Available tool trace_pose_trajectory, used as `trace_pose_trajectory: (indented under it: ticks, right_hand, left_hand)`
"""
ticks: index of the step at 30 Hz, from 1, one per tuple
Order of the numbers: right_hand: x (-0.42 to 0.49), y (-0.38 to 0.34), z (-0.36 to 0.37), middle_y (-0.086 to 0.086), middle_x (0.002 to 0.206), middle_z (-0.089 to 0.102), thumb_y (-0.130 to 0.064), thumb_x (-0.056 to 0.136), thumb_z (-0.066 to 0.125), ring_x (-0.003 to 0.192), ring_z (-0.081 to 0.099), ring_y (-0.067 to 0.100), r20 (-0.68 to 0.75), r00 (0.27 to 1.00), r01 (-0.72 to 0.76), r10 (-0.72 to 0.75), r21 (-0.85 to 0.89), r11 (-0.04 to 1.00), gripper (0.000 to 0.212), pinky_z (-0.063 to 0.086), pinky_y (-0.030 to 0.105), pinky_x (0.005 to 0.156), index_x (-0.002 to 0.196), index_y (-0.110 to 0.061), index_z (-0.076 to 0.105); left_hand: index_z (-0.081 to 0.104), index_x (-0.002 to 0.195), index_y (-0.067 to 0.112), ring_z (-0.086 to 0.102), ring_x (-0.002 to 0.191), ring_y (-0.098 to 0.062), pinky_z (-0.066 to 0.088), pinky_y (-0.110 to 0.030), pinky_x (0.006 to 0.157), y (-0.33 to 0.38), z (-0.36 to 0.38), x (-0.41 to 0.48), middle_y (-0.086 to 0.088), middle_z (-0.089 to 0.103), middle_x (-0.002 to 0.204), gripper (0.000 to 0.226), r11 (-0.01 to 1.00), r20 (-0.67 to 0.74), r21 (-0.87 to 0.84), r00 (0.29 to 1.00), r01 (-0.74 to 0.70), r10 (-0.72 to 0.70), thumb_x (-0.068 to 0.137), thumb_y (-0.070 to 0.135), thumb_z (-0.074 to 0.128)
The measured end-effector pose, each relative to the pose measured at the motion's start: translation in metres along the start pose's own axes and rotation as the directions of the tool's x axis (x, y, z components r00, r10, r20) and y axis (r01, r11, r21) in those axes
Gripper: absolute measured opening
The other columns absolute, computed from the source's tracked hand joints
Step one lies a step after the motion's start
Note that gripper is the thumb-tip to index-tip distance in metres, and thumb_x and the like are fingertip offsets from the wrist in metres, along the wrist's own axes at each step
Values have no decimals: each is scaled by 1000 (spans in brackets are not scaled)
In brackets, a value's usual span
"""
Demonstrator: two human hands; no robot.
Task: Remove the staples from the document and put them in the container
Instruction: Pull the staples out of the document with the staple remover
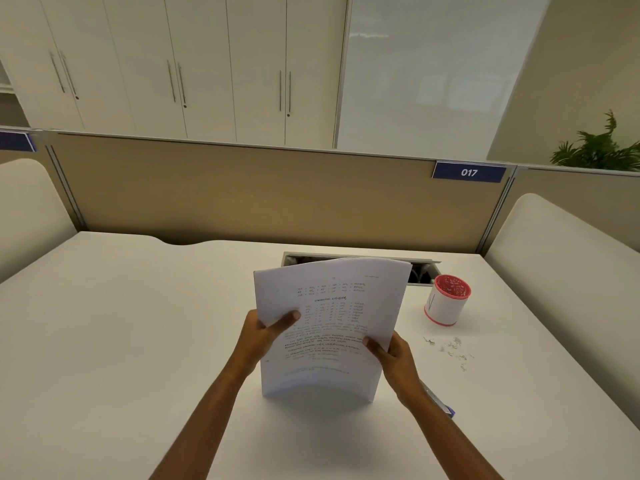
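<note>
Hands (263, 332) (394, 355) around curved white paper document (329, 327)

Grips the bowed document (332, 327) upright over the white desk (138, 341), left hand (259, 332) at the document's left edge, right hand (391, 355) at its right edge, thumbs on the printed page. Has the red-and-white container (446, 301) well right of the document, with loose staples (450, 348) scattered right of it too.

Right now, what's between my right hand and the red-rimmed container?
In the head view, only bare desk separates the right hand from the container; the loose staples lie just off that line, nearer you.
</note>
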State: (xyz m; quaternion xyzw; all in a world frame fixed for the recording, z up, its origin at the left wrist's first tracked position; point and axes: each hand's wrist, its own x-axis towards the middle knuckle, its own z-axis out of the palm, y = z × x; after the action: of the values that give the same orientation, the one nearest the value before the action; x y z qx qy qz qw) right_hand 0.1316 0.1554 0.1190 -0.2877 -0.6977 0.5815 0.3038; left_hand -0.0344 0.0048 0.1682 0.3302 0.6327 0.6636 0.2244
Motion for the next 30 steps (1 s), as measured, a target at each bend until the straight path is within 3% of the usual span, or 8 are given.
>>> trace_pose_trajectory:
  ticks: [2, 5, 12, 18, 21, 23, 26, 30]
  right_hand:
    - [0, 2, -2, -3, 102, 63, -10, 87, 56, 93, 62, 22, 32, 999, -18, 21, -88, 996, 19, 52, 24, 75, 101, -22, 55]
    - [0, 14, -18, 5, 107, 60, -5, 84, 60, 97, 56, 22, -12, 999, -36, 34, -382, 924, 26, 43, 26, 83, 109, -11, 57]
    - [-11, 43, -58, 11, 126, 43, -40, 84, 58, 120, 43, 26, -271, 884, -401, 381, -858, 321, 52, 43, 35, 95, 122, -8, 44]
    - [-24, 56, -71, 9, 112, 52, -29, 84, 56, 106, 52, 24, -253, 867, -405, 429, -860, 310, 28, 43, 27, 80, 104, -11, 50]
    - [-20, 47, -79, 2, 59, 60, -16, 81, 60, 62, 52, 18, -219, 814, -536, 538, -639, 551, 24, 39, 22, 57, 61, -12, 49]
    - [-17, 41, -82, 7, 43, 55, -8, 83, 61, 51, 48, 22, -101, 738, -675, 668, -146, 723, 25, 45, 25, 48, 59, 0, 57]
    - [-16, 22, -78, 19, 68, 61, -6, 83, 60, 60, 59, 32, 164, 710, -648, 684, 531, 545, 17, 58, 37, 47, 85, 11, 59]
    - [-9, -7, -67, 29, 86, 69, -3, 27, 92, 74, 70, 37, 291, 833, -513, 471, 725, 460, 74, 60, 45, 58, 94, 12, 63]
  left_hand:
    - [60, 86, 31, 66, 70, -17, 54, -19, 54, -6, 0, 0, 10, 68, 71, 60, 1000, -4, 0, 1000, 8, -8, 41, 69, 70]
    - [59, 83, 27, 64, 68, -19, 54, -19, 53, -8, 1, 1, 6, 67, 71, 26, 1000, -32, -8, 999, 6, -6, 62, 43, 62]
    - [64, 79, 21, 67, 62, -15, 55, -30, 59, -11, -2, 6, 5, 70, 66, 22, 998, -87, -45, 995, 41, -45, 66, 39, 60]
    - [61, 84, 20, 68, 61, -13, 55, -23, 51, -6, -1, 10, -1, 68, 80, 9, 992, -53, -73, 993, 98, -102, 81, 27, 65]
    - [61, 83, 19, 67, 63, -15, 56, -23, 51, -2, -1, 11, -3, 68, 82, 4, 988, -66, -87, 988, 131, -137, 86, 20, 58]
    - [59, 83, 19, 66, 67, -20, 55, -22, 50, 0, 0, 12, -3, 66, 81, 4, 987, -86, -85, 986, 138, -146, 86, 20, 57]
    - [57, 82, 20, 64, 67, -21, 54, -20, 47, 2, 0, 13, -2, 65, 81, 4, 987, -109, -83, 983, 137, -146, 86, 20, 57]
    - [57, 81, 20, 65, 69, -23, 54, -20, 47, 6, 1, 13, -2, 65, 81, 5, 986, -116, -90, 982, 141, -151, 86, 20, 57]
